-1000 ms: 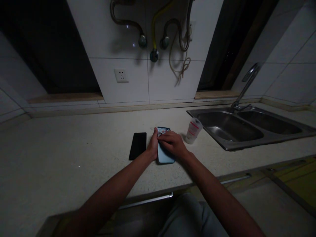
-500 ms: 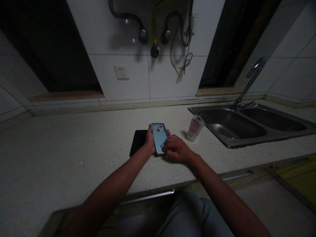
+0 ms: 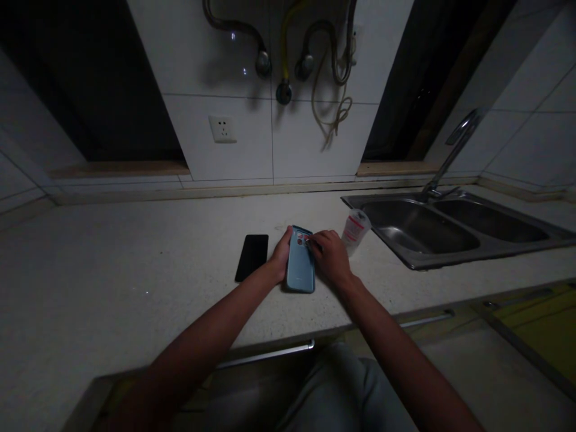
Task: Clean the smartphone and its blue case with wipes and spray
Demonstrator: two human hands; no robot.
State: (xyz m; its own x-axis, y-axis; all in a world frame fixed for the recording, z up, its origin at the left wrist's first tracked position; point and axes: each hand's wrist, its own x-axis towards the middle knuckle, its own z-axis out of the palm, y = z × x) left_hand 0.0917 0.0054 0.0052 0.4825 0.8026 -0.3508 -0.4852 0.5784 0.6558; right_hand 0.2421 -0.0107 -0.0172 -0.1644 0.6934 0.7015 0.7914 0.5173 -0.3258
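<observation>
A light-blue phone case (image 3: 300, 270) is held above the counter, its inner side facing up and its camera cutouts at the far end. My left hand (image 3: 281, 255) grips the case along its left edge. The closed fingers of my right hand (image 3: 330, 253) are at the cutouts, at the upper right of the case; what they pinch, if anything, is too small to make out. A black phone (image 3: 252, 258) lies flat on the counter, left of my left hand. Just beyond my right hand stands a clear plastic cup (image 3: 356, 228) with red print, partly hidden by that hand.
The pale speckled countertop (image 3: 180, 258) runs along a tiled wall. A steel double sink (image 3: 418, 258) with a faucet (image 3: 454, 150) is on the right. A wall socket (image 3: 222, 129) and pipe valves (image 3: 283, 92) sit above. Drawer handles (image 3: 270, 354) line the front edge.
My right hand has moved from the near end of the case up to the camera cutouts. The case has shifted slightly right, away from the phone, with my left hand still on it.
</observation>
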